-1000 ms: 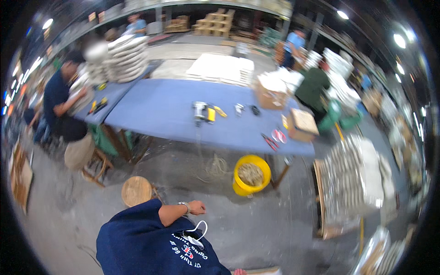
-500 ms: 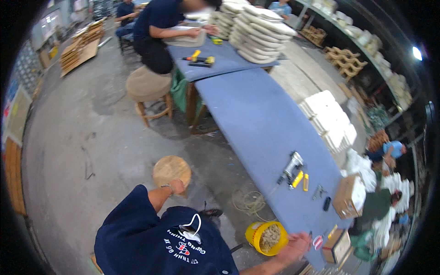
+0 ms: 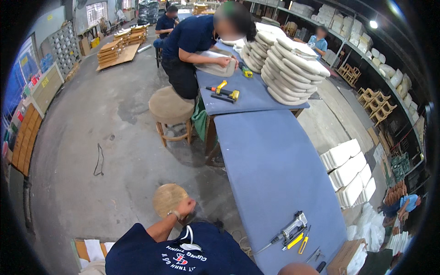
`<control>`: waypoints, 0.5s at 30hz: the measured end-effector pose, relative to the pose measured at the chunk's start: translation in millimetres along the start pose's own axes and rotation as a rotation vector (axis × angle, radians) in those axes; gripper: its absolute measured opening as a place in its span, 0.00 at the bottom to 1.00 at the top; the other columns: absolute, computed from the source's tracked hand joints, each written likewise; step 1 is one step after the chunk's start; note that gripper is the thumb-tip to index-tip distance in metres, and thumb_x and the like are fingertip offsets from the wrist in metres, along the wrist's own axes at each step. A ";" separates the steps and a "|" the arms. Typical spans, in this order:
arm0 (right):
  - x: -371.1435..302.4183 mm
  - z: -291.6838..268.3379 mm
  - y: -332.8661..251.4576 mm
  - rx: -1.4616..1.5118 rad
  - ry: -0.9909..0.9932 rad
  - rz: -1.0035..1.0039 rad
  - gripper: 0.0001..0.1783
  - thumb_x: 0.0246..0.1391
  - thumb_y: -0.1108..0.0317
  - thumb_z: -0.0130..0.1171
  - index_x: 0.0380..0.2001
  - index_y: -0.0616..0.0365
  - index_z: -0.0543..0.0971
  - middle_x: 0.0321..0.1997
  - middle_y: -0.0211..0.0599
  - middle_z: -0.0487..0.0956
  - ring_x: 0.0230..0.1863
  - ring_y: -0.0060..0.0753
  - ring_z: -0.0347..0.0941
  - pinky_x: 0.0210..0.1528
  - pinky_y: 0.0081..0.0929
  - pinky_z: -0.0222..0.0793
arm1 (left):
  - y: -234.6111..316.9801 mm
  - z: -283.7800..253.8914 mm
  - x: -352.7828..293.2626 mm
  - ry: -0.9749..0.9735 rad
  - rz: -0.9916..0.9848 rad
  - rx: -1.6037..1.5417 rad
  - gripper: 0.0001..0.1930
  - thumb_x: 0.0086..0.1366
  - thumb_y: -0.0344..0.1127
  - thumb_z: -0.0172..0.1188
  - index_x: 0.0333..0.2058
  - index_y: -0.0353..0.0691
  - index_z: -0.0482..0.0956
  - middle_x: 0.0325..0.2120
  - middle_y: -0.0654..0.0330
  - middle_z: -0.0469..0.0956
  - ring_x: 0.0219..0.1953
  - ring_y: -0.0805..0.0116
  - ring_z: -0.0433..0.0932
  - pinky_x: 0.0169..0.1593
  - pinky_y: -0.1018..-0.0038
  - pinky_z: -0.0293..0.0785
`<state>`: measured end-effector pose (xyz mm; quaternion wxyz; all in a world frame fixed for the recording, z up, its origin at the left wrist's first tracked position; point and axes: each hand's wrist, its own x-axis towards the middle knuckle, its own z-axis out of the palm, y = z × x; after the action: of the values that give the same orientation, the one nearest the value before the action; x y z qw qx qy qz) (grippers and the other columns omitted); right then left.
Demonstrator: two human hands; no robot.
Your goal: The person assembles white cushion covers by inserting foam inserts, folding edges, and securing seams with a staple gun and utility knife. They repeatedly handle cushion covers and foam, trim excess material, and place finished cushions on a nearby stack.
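Note:
My left hand, with a band at the wrist, is over the right edge of a round wooden stool top. Its fingers look curled together; whether anything is inside them is hidden. Only a skin-coloured patch of my right arm or hand shows at the bottom edge, and its fingers are out of sight. Just beyond it on the blue-covered table lies a silver air tool with a hose. Beside that are a yellow-handled cutter, a yellow screwdriver and a small metal tool.
A co-worker leans over the far table, handling a flat pad. A yellow-black power tool lies there beside stacked pale cushions. A padded stool stands left of the tables. White cushions and a cardboard box are right.
The view has tilted up, so the tables and tools sit lower in it. The yellow bucket has left view. My right hand has sunk to the bottom edge; my left has shifted along the stool.

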<state>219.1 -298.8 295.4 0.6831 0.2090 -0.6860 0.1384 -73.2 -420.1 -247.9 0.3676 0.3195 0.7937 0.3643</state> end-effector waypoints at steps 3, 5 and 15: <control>-0.4 -16.0 23.6 0.084 -0.006 -0.052 0.09 0.52 0.70 0.61 0.22 0.50 0.72 0.20 0.21 0.71 0.16 0.19 0.65 0.22 0.20 0.60 | 199.3 -74.4 2.4 0.279 0.360 -0.419 0.16 0.75 0.40 0.58 0.51 0.33 0.82 0.30 0.64 0.83 0.32 0.78 0.78 0.40 0.75 0.78; -1.7 -28.0 33.5 0.119 -0.007 -0.090 0.10 0.51 0.71 0.62 0.20 0.50 0.71 0.19 0.20 0.70 0.15 0.19 0.64 0.21 0.19 0.59 | 325.3 -143.9 -33.7 0.439 0.696 -0.531 0.13 0.74 0.32 0.58 0.52 0.32 0.81 0.35 0.62 0.84 0.37 0.75 0.80 0.46 0.71 0.79; 7.8 -49.8 60.6 0.070 0.085 -0.234 0.12 0.47 0.74 0.62 0.16 0.50 0.72 0.14 0.17 0.70 0.10 0.16 0.63 0.15 0.17 0.55 | 505.2 -243.1 -180.5 0.797 2.334 -0.008 0.14 0.72 0.29 0.58 0.54 0.35 0.79 0.39 0.58 0.84 0.40 0.69 0.82 0.48 0.67 0.79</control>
<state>234.2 -222.9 310.4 0.7153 0.3053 -0.6221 0.0905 -55.8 -375.5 339.1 -0.4445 0.7023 0.0886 0.5489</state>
